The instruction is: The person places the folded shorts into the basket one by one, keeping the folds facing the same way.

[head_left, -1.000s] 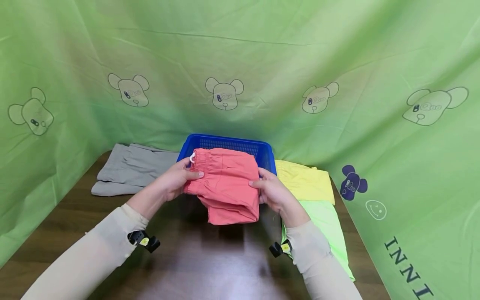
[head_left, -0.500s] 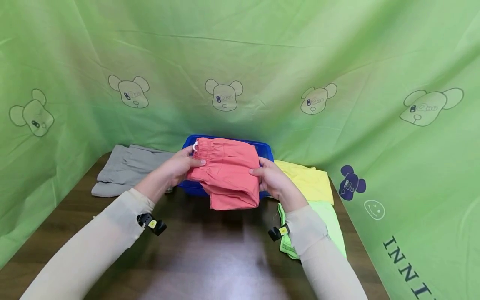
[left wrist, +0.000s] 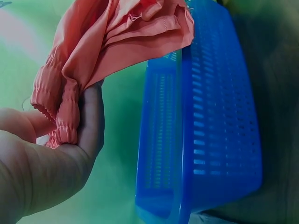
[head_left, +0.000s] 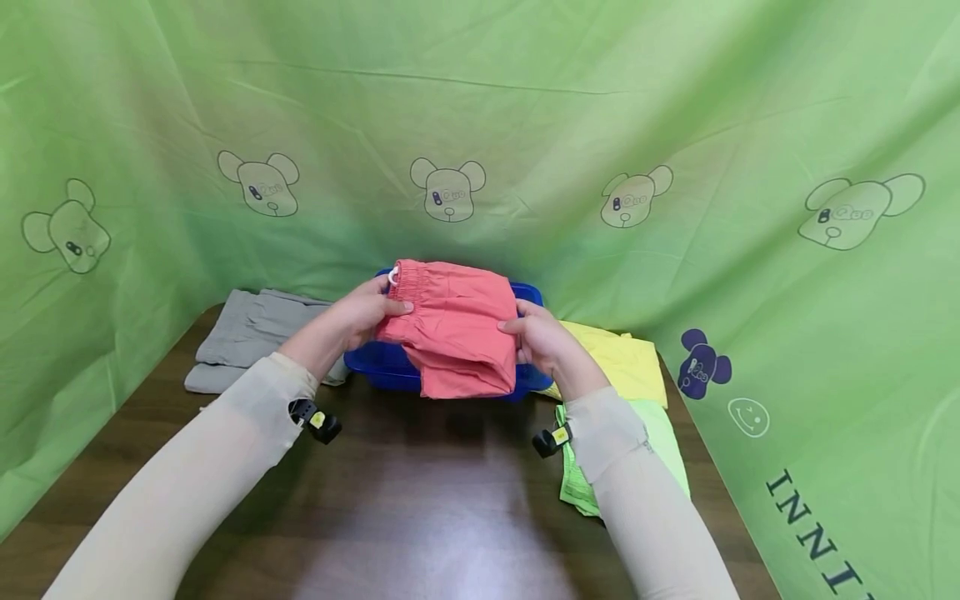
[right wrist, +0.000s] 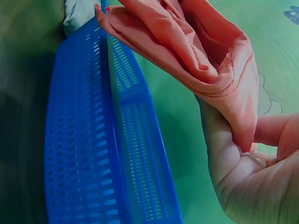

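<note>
Folded coral-red shorts [head_left: 457,329] with a gathered waistband and a white drawstring are held up between both hands. My left hand [head_left: 358,317] pinches the waistband end, thumb on top and fingers beneath. At the opposite side my right hand [head_left: 547,337] pinches the folded edge the same way. Directly under the shorts stands a blue perforated basket [head_left: 386,367], mostly covered by them in the head view. Both wrist views show the shorts [left wrist: 117,42] above the rim of the basket [right wrist: 84,126], and the elastic bunches up in the left hand [left wrist: 56,168].
Folded grey trousers [head_left: 255,337] lie left of the basket on the dark wooden table [head_left: 360,517]. To the right are a folded yellow garment [head_left: 618,358] and, nearer, a lime-green one [head_left: 660,437]. A green curtain [head_left: 525,100] with printed bear heads surrounds the table.
Both hands have carried the shorts forward, away from the body, from in front of the basket to over it. The grip looks the same, and the other garments stay put.
</note>
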Motion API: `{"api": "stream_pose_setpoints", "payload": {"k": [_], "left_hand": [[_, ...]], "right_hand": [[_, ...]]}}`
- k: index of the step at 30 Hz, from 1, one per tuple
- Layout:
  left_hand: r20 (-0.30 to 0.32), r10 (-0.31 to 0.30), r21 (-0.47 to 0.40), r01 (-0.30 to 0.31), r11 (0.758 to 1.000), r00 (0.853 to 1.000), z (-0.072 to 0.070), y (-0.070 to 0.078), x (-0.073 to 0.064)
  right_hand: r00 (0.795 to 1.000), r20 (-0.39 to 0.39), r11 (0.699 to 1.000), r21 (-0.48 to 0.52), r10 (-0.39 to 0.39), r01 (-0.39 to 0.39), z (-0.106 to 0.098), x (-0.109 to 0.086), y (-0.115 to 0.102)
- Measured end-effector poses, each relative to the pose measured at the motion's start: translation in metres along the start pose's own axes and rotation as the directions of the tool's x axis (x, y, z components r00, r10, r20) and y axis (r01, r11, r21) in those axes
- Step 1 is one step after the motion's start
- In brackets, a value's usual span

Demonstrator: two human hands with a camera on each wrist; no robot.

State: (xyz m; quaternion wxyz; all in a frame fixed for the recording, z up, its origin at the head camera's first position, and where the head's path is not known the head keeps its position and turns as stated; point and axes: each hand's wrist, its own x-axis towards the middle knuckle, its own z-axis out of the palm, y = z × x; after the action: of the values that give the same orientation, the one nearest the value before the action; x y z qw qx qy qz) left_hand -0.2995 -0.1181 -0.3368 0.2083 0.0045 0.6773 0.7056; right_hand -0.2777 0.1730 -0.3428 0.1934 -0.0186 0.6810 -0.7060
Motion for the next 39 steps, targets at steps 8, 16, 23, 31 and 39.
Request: {"api": "stream_pose_setpoints", "payload": {"k": [8,16,23,31,39], "left_hand": [[-0.011,0.010,0.017,-0.010,1.000,1.000,-0.002,0.006,0.013],[-0.040,0.027,0.008,-0.027,1.000,0.999,-0.004,0.012,0.024],[-0.054,0.026,0.013,-0.025,1.000,0.998,-0.006,0.011,0.034],[-0.056,0.044,0.014,-0.043,0.999,0.997,-0.010,0.004,0.044],[-0.070,0.027,-0.011,-0.028,1.000,0.997,-0.013,-0.007,0.055]], "right_hand": [[1.000,-0.006,1.000,0.015,0.011,-0.011,-0.002,0.010,-0.006],[1.000,-0.016,1.000,0.022,-0.002,0.002,-0.003,0.024,-0.007],[0.999,-0.035,1.000,0.031,0.001,0.000,-0.005,0.035,-0.003],[0.998,-0.058,0.999,0.041,0.012,-0.009,-0.005,0.045,0.001],[0.997,-0.074,0.999,0.040,0.035,-0.032,-0.003,0.054,0.005]]}}
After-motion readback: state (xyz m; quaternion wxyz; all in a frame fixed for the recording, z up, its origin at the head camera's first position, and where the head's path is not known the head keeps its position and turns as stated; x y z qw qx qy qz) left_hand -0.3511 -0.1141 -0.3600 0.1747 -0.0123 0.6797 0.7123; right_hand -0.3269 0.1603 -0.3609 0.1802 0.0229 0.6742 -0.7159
